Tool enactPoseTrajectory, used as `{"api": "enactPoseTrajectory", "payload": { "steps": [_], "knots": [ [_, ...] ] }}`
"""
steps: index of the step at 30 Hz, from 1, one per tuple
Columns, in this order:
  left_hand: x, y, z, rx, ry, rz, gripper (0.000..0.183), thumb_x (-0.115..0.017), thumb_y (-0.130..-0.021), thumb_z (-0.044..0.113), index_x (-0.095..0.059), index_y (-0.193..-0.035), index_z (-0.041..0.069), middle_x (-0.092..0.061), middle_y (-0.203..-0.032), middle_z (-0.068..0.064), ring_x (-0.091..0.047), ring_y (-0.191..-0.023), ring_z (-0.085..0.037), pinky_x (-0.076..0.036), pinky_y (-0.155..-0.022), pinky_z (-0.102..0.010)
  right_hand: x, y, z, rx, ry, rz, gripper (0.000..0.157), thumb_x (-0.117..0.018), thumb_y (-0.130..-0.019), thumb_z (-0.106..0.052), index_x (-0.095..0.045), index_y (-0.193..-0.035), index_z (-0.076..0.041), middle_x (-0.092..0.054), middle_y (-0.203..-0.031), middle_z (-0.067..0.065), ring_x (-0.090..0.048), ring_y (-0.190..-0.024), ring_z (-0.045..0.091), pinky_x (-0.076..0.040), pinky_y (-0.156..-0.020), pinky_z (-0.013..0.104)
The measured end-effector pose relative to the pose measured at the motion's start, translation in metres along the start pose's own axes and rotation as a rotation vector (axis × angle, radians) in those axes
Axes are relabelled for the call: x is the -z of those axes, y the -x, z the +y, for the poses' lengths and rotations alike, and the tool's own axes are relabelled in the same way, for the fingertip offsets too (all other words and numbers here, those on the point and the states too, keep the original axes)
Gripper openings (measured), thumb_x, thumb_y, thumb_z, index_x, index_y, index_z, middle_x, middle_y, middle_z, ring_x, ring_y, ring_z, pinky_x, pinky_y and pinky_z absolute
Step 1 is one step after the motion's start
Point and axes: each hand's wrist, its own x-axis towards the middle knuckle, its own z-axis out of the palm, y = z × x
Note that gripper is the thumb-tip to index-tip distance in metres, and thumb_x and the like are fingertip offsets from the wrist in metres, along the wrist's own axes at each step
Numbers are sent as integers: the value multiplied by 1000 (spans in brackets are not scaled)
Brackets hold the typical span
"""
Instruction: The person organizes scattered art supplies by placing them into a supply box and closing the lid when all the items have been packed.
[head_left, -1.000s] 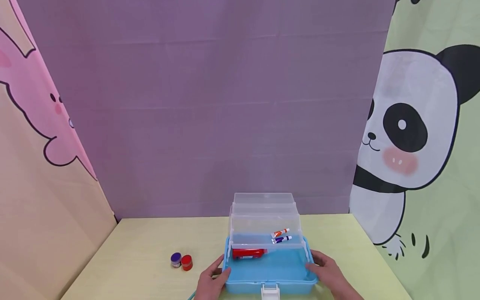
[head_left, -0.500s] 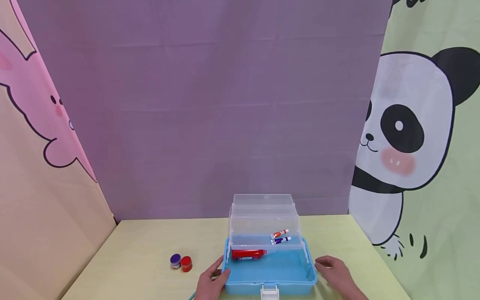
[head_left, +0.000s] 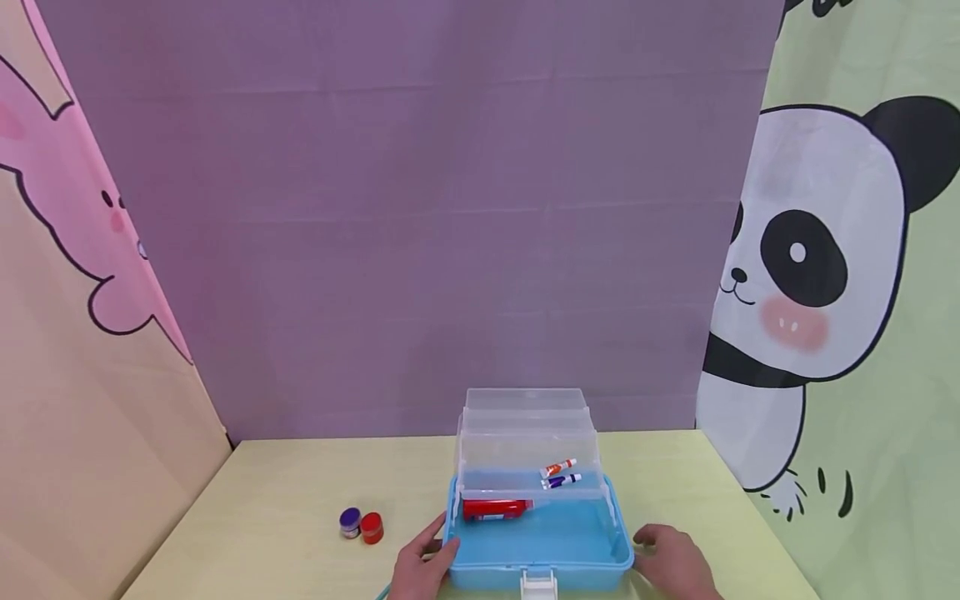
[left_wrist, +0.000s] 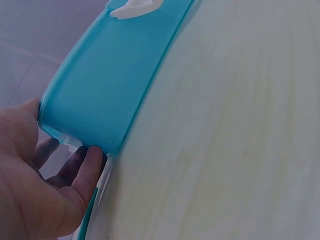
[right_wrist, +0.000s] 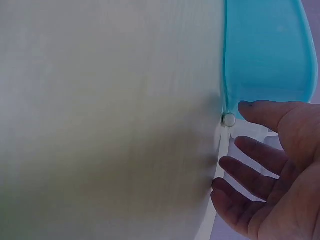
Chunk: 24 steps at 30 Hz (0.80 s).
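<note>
A light blue plastic storage box stands with its clear lid raised at the back. My left hand grips the box's left side, thumb over the rim; in the left wrist view its fingers lie against the outer wall. Beside the right wall is my right hand, holding nothing. The right wrist view shows its fingers loosely bent near the box's corner, where a small round pin sits. A red bottle lies inside the box. Orange and purple paint tubes lie behind it in the clear lid area.
A purple-lidded jar and a red jar stand together on the pale wooden table, left of the box. A white latch hangs at the box's front. A purple cloth wall rises behind the table.
My right hand has let go of the box's right rim and moved slightly right, then a little lower. My left hand keeps its grip, and the box stays in place.
</note>
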Motion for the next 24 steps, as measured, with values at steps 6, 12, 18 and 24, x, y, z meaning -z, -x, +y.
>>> {"api": "enactPoseTrajectory", "payload": {
  "steps": [6,12,18,24],
  "knots": [
    [0,1,-2,-6,14,3,65,-69,-92,32,-44,-144,3,-63,-102,-14,-61,-84,-24,-57,-75,-40,0,2,-6,-11,68,-31,22,-76,-80,-26,-72,-87,-5,-68,-86,8,-63,-85,31,-51,-76,54],
    [1,-1,-3,-19,22,-9,68,-70,-90,35,-43,-145,3,-63,-101,-13,-62,-84,-23,-57,-75,-39,4,4,-14,-20,95,-54,9,-73,-82,-16,-73,-82,-7,-67,-81,5,-61,-78,24,-51,-75,51],
    [1,0,-3,-7,13,-11,67,-69,-91,34,-43,-145,4,-62,-103,-15,-61,-85,-24,-57,-76,-40,7,6,-17,-52,125,-57,14,-72,-83,-15,-71,-83,-1,-65,-75,6,-57,-70,22,-53,-69,44],
    [1,0,-3,-9,15,-5,66,-69,-91,33,-43,-145,4,-62,-103,-15,-61,-85,-24,-57,-76,-40,8,5,-13,-72,137,-15,16,-72,-83,-17,-69,-81,-1,-62,-70,4,-55,-66,22,-52,-65,42]
  ]
}}
